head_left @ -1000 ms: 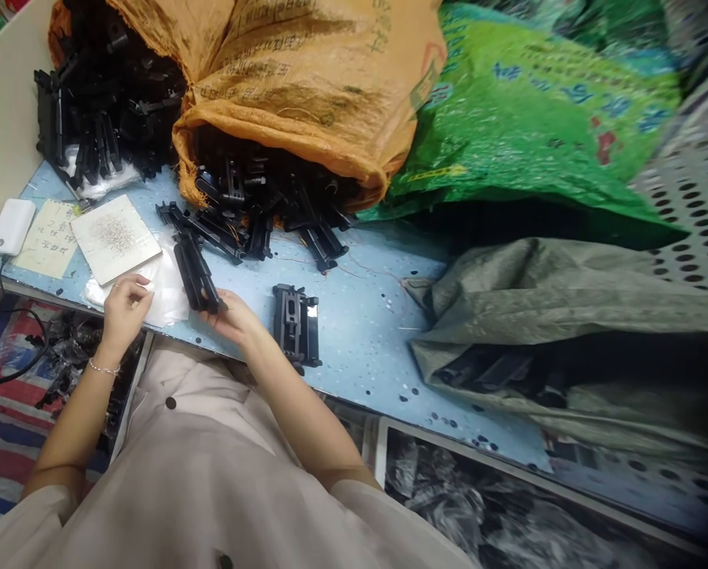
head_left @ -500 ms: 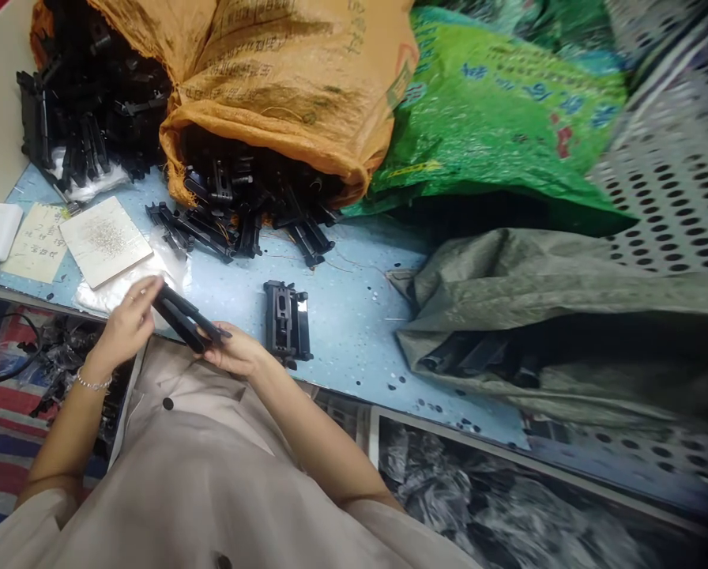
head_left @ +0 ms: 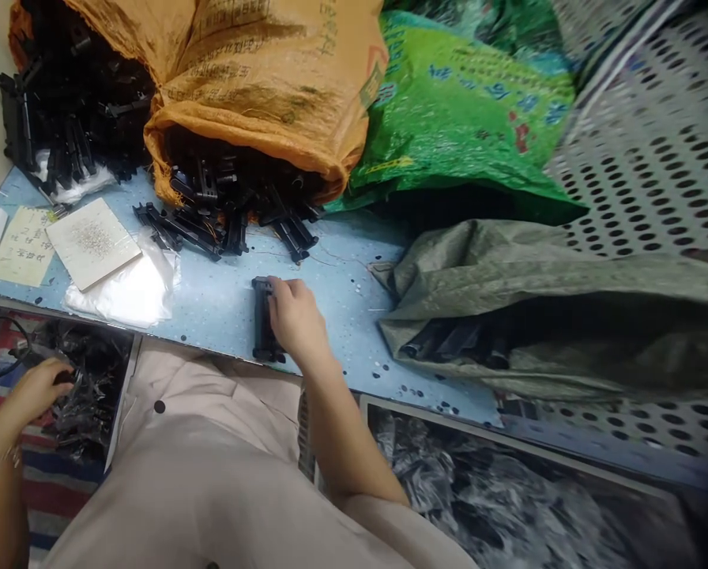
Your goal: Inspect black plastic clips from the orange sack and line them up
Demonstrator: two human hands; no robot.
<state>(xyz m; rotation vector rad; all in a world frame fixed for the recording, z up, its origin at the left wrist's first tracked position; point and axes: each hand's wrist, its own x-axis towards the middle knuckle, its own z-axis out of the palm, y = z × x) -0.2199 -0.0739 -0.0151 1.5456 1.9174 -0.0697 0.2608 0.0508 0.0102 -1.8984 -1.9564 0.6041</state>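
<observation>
My right hand (head_left: 298, 320) rests over a black plastic bracket-like part (head_left: 263, 328) near the table's front edge, its fingers wrapped round the right side. The palm and fingers hide much of that part. Down at the lower left, my left hand (head_left: 28, 395) hangs over a bin of black parts in clear plastic (head_left: 87, 403). Its fingers are bent but apart, with something dark showing between thumb and fingertips; I see nothing plainly held there. The bracelet wrist is blurred.
An orange woven sack (head_left: 253, 75) spills several black parts (head_left: 212, 229) onto the blue tabletop (head_left: 212, 300). A green sack (head_left: 466, 118) and a grey-green sack (head_left: 537, 276) lie to the right. A white square board (head_left: 93, 245) rests on plastic bags (head_left: 134, 292).
My hands have parted. The left swung down over the bin at the lower left, and the long black part is gone from between them. The right moved onto the part on the table.
</observation>
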